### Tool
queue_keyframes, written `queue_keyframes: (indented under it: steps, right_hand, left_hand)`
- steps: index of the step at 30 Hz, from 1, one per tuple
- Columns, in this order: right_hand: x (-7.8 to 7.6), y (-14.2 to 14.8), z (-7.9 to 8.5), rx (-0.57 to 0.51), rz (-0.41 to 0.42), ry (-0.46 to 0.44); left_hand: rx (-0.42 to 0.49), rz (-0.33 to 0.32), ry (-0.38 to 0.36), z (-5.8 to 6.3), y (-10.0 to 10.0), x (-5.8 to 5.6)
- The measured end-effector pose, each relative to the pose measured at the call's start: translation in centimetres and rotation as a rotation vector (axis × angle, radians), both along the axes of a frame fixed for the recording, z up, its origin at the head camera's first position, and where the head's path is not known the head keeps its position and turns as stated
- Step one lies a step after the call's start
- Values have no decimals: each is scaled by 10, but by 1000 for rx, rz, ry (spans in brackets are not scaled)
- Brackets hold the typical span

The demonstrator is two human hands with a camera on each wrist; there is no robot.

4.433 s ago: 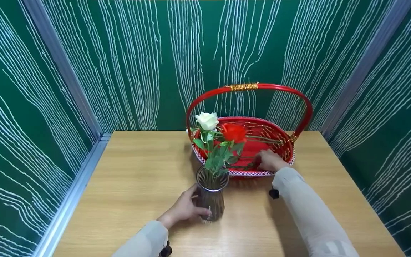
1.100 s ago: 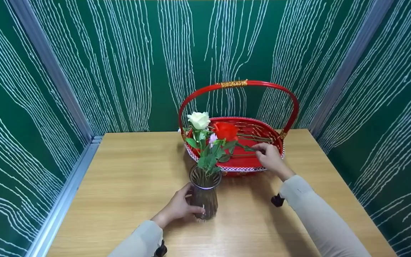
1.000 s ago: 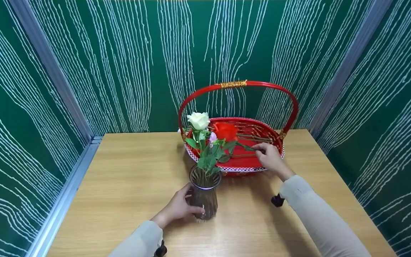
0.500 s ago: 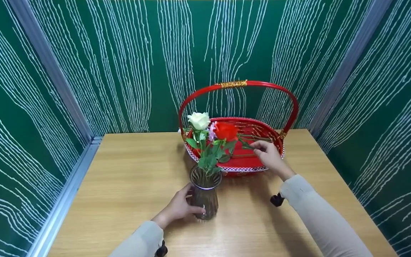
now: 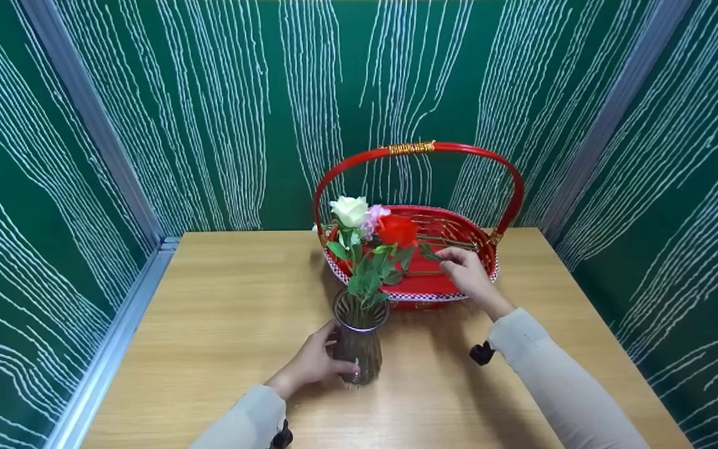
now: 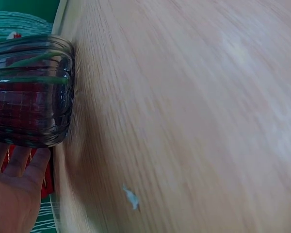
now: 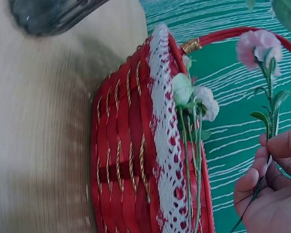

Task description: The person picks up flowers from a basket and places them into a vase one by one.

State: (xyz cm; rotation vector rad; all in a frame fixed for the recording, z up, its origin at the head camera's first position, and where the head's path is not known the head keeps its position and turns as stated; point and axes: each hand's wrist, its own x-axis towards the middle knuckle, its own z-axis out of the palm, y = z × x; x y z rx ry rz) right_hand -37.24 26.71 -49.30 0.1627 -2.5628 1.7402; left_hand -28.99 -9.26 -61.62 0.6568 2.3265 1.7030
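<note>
My left hand (image 5: 316, 362) grips a dark, ribbed glass vase (image 5: 360, 358) standing on the table; the left wrist view shows green stems inside it. A white rose (image 5: 350, 211) and a red rose (image 5: 397, 231) stand upright in the vase. Over the basket, my right hand (image 5: 468, 272) pinches the stem of a pink carnation (image 7: 259, 48) between thumb and fingers. In the head view its bloom shows behind and between the two roses. Below it, the red woven basket (image 7: 121, 150) holds more flowers, including a pale green bud (image 7: 182, 90) and a white bloom (image 7: 206, 103).
The basket's tall red handle (image 5: 349, 163) arches above it, near the back wall. White lace trims the basket's rim (image 5: 424, 297). Green, white-lined walls (image 5: 209, 93) enclose the wooden table (image 5: 234, 299) on three sides.
My right hand has gone from reaching into the basket to holding the carnation above it. Its pink bloom has risen into view behind the red rose. My left hand stays on the vase.
</note>
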Motion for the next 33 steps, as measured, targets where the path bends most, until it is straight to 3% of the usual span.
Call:
queue_keyframes:
  steps: [12,21,33]
  right_hand:
    - [6,-5,4,-356,-63,-152]
    - [17,-19,20,-559,9,-188]
    - [26,-22,22,-659,103,-177]
  left_hand:
    - [-15,6,-15,-2,-1,1]
    - [-11,14,-11,-2,0,0]
    - [-12,9,-29,-3,0,-1]
